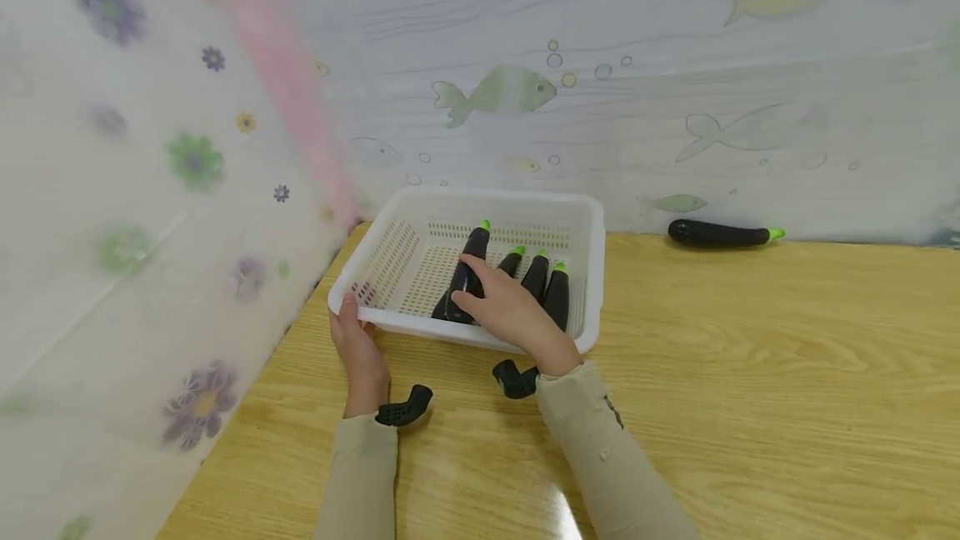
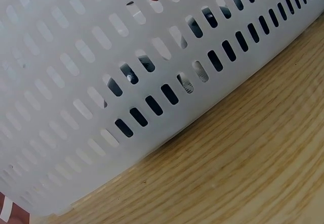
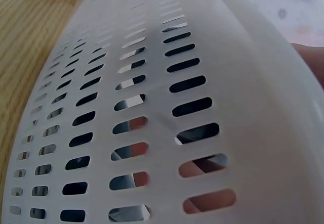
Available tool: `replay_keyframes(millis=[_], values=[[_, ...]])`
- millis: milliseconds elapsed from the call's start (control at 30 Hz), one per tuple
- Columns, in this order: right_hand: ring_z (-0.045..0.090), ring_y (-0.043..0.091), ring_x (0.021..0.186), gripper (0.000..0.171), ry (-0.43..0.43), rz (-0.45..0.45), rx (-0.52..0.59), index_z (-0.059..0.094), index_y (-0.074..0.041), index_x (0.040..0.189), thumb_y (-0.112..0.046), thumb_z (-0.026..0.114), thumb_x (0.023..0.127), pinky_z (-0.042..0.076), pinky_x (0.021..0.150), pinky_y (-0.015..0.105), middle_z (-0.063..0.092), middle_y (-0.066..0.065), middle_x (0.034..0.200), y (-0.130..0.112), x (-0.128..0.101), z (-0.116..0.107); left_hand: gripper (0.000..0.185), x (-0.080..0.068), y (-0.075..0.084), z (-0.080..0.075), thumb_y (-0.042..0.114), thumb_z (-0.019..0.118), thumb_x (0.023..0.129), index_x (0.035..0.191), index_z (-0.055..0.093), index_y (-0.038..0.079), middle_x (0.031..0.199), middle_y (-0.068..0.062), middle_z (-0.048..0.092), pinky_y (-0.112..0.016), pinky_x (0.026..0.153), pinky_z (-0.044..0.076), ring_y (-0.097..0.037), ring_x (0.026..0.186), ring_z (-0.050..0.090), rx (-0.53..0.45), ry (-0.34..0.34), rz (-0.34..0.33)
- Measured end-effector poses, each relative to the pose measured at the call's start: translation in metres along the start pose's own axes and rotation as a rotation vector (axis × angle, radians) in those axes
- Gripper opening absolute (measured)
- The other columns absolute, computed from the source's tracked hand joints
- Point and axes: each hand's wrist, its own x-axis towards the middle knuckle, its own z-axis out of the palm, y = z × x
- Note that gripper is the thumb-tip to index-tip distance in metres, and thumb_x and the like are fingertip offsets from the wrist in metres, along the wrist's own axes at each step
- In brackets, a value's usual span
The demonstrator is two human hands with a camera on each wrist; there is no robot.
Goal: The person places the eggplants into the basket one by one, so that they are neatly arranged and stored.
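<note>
A white slotted basket (image 1: 585,227) stands on the wooden table at the back left and holds several dark toy eggplants with green stems. My right hand (image 1: 504,307) reaches over the near rim and grips the leftmost eggplant (image 1: 471,261). My left hand (image 1: 354,336) holds the basket's near left corner. Another eggplant (image 1: 718,232) lies alone on the table by the back wall, to the right of the basket. Both wrist views are filled by the basket's slotted wall (image 2: 101,82) (image 3: 167,97); dark eggplant shapes and bits of hand show through the slots.
A flowered sheet closes off the left side and a fish-patterned sheet (image 1: 675,90) hangs behind the table. The wooden tabletop (image 1: 750,373) stretches to the right and toward me.
</note>
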Motion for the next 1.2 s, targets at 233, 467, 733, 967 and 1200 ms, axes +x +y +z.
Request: replay_keyframes(millis=[233, 467, 733, 967, 1200], values=[[0.034, 0.021, 0.125, 0.061, 0.003, 0.017, 0.016, 0.019, -0.030, 0.142, -0.041, 0.048, 0.089, 0.034, 0.094, 0.044, 0.028, 0.000, 0.143, -0.0009, 0.0003, -0.0014, 0.045, 0.0003, 0.0001, -0.0002, 0.043, 0.047, 0.090, 0.129, 0.043, 0.021, 0.123, -0.009, 0.047, -0.036, 0.091, 0.033, -0.029, 0.112, 0.044, 0.001, -0.002, 0.008], [0.047, 0.020, 0.113, 0.061, -0.010, 0.051, 0.002, 0.019, -0.031, 0.141, -0.043, 0.047, 0.089, 0.038, 0.089, 0.043, 0.038, 0.001, 0.137, 0.0006, -0.0001, -0.0007, 0.044, 0.0005, 0.0004, 0.0015, 0.042, 0.046, 0.091, 0.129, 0.042, 0.021, 0.124, -0.009, 0.046, -0.040, 0.093, 0.032, -0.028, 0.112, 0.044, -0.005, -0.021, 0.011], [0.041, 0.023, 0.120, 0.057, -0.020, 0.059, -0.038, 0.023, -0.031, 0.141, -0.044, 0.045, 0.089, 0.035, 0.093, 0.044, 0.037, -0.001, 0.138, 0.0002, -0.0013, 0.0008, 0.045, -0.0012, 0.0001, 0.0005, 0.042, 0.046, 0.090, 0.129, 0.042, 0.020, 0.124, -0.009, 0.047, -0.040, 0.094, 0.031, -0.027, 0.112, 0.044, -0.008, -0.010, 0.017], [0.042, 0.023, 0.118, 0.055, -0.027, 0.057, -0.069, 0.025, -0.032, 0.140, -0.045, 0.044, 0.090, 0.036, 0.092, 0.044, 0.040, 0.000, 0.136, 0.0013, -0.0016, 0.0007, 0.044, -0.0005, 0.0012, 0.0029, 0.041, 0.047, 0.090, 0.128, 0.042, 0.019, 0.125, -0.010, 0.046, -0.042, 0.096, 0.029, -0.027, 0.113, 0.044, -0.018, -0.020, 0.013], [0.041, 0.022, 0.120, 0.052, -0.046, 0.018, -0.076, 0.029, -0.030, 0.139, -0.042, 0.044, 0.091, 0.035, 0.094, 0.042, 0.038, -0.002, 0.137, 0.0017, -0.0016, 0.0023, 0.045, -0.0011, -0.0001, 0.0002, 0.042, 0.047, 0.090, 0.129, 0.042, 0.019, 0.124, -0.010, 0.046, -0.039, 0.093, 0.032, -0.028, 0.113, 0.044, 0.002, -0.013, 0.013]])
